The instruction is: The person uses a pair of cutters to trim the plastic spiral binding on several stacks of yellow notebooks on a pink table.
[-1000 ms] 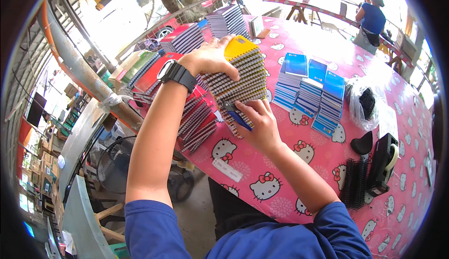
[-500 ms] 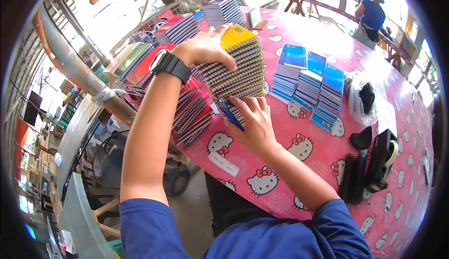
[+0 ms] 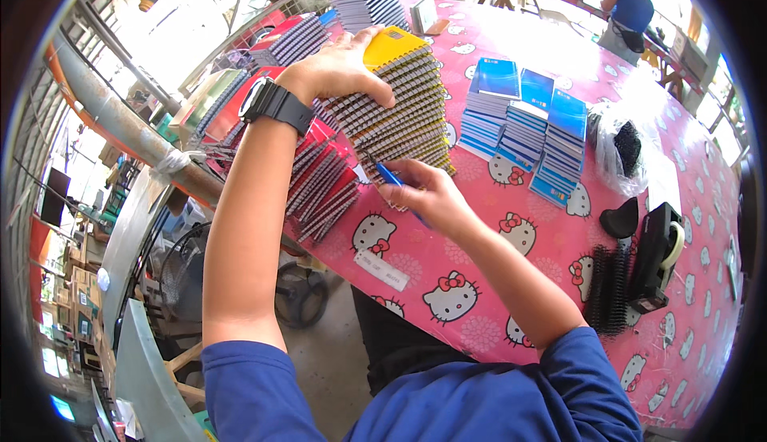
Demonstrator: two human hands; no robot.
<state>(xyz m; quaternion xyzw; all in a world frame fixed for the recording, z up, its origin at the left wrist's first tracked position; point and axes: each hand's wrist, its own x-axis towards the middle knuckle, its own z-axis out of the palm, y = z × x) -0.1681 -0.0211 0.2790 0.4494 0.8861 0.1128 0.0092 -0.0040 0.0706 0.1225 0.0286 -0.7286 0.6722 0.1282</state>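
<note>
A tall stack of spiral notebooks [image 3: 399, 91] with a yellow cover on top leans on the table, its wire coils facing me. My left hand [image 3: 339, 71], wearing a black watch, grips the stack's upper left side, thumb across the coils. Low on the stack, my right hand [image 3: 427, 190] is closed round blue-handled pliers [image 3: 389, 174]. Their tip is at the coils near the stack's lower left corner; the jaws are hard to make out. Red-covered spiral notebooks [image 3: 323, 190] stand in slanting piles just left of it.
Three piles of blue notebooks [image 3: 523, 114] stand to the right. Beyond them are a plastic bag [image 3: 627, 154], a black brush [image 3: 607, 290] and a tape dispenser [image 3: 655, 258]. A paper strip [image 3: 381, 270] lies near the table edge. A metal pole [image 3: 132, 118] rises at left; another person [image 3: 631, 11] stands far off.
My right hand has turned and closed more tightly round the pliers, which sit lower on the coils. The whole scene has shifted slightly with my head; the left hand keeps its hold.
</note>
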